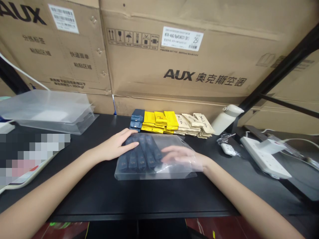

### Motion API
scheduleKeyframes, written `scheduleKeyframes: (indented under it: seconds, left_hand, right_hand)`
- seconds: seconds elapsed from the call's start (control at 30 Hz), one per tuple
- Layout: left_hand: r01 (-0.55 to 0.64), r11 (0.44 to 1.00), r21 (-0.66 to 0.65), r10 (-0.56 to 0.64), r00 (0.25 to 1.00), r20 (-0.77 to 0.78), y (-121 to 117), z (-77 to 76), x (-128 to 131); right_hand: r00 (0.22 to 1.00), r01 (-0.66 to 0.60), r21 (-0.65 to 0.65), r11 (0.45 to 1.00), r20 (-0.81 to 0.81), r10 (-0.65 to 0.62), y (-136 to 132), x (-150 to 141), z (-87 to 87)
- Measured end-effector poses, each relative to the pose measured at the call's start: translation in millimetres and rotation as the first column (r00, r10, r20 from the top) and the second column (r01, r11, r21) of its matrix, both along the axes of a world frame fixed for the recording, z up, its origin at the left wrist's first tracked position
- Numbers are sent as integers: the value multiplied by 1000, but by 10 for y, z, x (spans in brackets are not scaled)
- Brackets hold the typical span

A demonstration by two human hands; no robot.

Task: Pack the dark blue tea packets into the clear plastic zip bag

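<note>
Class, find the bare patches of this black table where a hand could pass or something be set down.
Bare table runs along the near edge, in front of the clear bag. Another patch lies between the left hand and the stack of clear bags. It is crowded at the back by the sachets and at the right by the power strip.

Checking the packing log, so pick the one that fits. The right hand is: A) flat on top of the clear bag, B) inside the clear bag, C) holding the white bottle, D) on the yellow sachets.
B: the right hand shows blurred through the film of the clear bag, beside the dark blue sachets inside it.
</note>
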State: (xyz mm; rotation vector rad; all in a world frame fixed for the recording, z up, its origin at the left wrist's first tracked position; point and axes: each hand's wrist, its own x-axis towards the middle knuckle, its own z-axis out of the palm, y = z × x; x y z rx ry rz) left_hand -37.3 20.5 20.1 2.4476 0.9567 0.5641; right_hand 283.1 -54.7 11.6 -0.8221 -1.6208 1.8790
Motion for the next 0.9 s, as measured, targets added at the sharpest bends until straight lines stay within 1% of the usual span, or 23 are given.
scheduleKeyframes:
  seconds: [0.17,0.23,0.3,0.4,0.53,0.63,0.8,0.9]
  left_hand:
    - [49,999,-1,-49,997,64,-21,-37,53]
    - [69,998,-15,-67,994,83,-39,-43,77]
    - [94,995,-26,-91,991,99,-64,-41,99]
    - [141,988,-60,-134,984,113,-108,-23,125]
    - [172,979,-111,-158,980,125,-153,4,152]
    - [180,976,-122,-163,977,137,-170,11,167]
    - [172,976,-133,-152,977,148,-173,10,186]
    - [171,975,-141,-150,978,146,-171,18,189]
  right_hand:
    - [996,-81,-37,996,-35,80,-24,-3,6]
    - [997,-81,-32,996,-21,80,-28,-25,-8]
    - [1000,-17,2,1000,21,17,-26,-56,-29]
    - [984,117,96,988,125,-128,-28,-97,-50]
    - [946,185,193,964,230,-227,-52,-124,-59]
    - [933,216,242,946,234,-272,-74,-153,-70]
    - [959,160,250,955,191,-211,-81,-194,-51]
    - [979,99,228,969,150,-136,-66,-178,-10]
